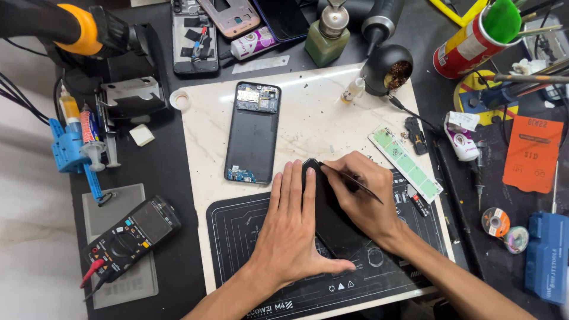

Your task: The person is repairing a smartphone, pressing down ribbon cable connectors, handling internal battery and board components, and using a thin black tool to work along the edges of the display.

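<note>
My left hand (291,228) lies flat with fingers together beside a black phone panel (329,216), its thumb pressing the panel's lower edge on the dark work mat (237,228). My right hand (363,195) rests on the panel and pinches thin dark tweezers (349,178), their tip at the panel's upper left edge. An opened phone (253,131) with its back off, showing circuit boards at both ends, lies on the white slab (308,118) just above my left hand.
A multimeter (131,235) sits at left, beside a blue syringe holder (71,148). A green pump bottle (326,35), black brass-wool pot (388,70), red spray can (468,41), green strip tray (406,163) and other phone parts (195,35) crowd the back and right.
</note>
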